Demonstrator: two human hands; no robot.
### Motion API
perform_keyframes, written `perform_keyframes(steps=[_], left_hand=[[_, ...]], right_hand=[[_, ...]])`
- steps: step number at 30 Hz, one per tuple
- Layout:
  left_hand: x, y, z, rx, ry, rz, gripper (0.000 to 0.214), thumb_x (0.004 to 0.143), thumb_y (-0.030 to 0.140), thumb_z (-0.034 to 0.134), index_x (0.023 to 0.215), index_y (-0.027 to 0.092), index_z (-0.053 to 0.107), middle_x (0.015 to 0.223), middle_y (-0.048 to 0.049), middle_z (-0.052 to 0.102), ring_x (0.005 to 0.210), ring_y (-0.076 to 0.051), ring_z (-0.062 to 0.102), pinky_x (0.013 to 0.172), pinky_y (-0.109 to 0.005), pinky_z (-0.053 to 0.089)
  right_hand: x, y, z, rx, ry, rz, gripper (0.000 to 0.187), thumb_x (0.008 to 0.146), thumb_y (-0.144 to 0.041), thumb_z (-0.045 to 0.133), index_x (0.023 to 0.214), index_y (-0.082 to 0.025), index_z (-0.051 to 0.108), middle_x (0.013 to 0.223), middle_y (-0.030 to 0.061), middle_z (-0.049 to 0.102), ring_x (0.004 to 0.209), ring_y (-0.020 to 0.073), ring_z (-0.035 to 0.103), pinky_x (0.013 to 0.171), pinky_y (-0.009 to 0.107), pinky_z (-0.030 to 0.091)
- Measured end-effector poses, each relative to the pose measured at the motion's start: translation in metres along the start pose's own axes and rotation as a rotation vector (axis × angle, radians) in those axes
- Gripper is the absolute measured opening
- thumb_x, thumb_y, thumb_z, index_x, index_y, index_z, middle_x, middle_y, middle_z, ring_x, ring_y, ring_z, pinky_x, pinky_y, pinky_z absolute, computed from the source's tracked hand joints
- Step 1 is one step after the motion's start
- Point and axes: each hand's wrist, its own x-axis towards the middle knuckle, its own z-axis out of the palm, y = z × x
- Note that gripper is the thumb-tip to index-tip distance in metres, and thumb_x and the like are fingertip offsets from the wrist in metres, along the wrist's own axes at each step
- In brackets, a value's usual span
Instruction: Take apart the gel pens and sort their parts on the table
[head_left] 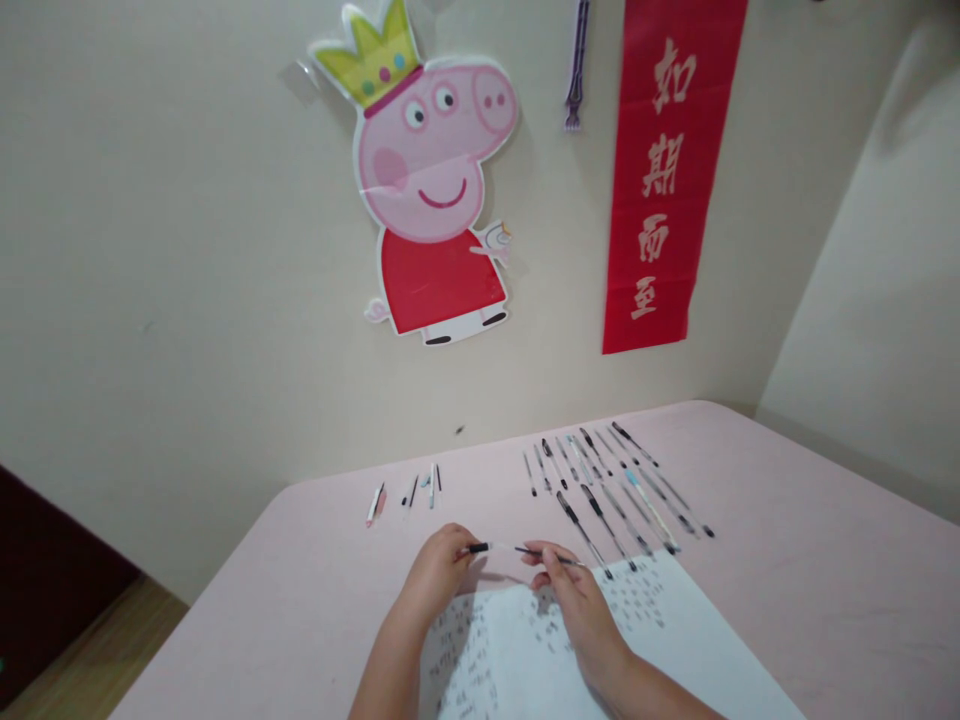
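Between the thumb and fingers of my left hand (441,568) is a pen barrel (478,548), with a black part and a clear end pointing right; the rest of it is hidden by the hand. My right hand (581,605) pinches a thin, dark pen refill (529,551), its tip towards the barrel. A small gap separates the two pieces. Below both hands lies a white paper (536,655) with rows of dark handwriting. Just beyond my right hand, a black-capped pen (583,530) lies among several other pens in two rows.
Loose pen parts (414,491) and a pink-and-white item (376,503) lie at the back left of the pink table (247,610). The wall behind bears a pig cutout (442,280) and a red banner (660,310).
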Motion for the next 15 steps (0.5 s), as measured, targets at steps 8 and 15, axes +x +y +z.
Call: perform_keyframes(steps=[8,15], left_hand=[[0.0013,0.0011,0.0006,0.017,-0.033,-0.007,0.032,0.068,0.011,0.047,0.085,0.016,0.074,0.089,-0.0094,0.068,0.087,-0.019,0.06,0.081,-0.027,0.043],[-0.0006,0.008,0.002,-0.027,-0.102,0.048,0.034,0.067,0.011,0.049,0.089,0.016,0.074,0.089,-0.0075,0.069,0.086,-0.019,0.06,0.08,-0.026,0.043]], right_hand=[[-0.0002,0.0013,-0.0013,-0.033,-0.042,-0.037,0.05,0.083,-0.06,0.052,0.065,-0.017,0.07,0.101,0.0136,0.069,0.089,0.0232,0.063,0.079,0.035,0.049],[0.0006,0.0034,-0.0014,-0.061,-0.044,0.011,0.051,0.082,-0.061,0.051,0.069,-0.017,0.072,0.087,0.0122,0.071,0.083,0.0222,0.064,0.071,0.032,0.049]])
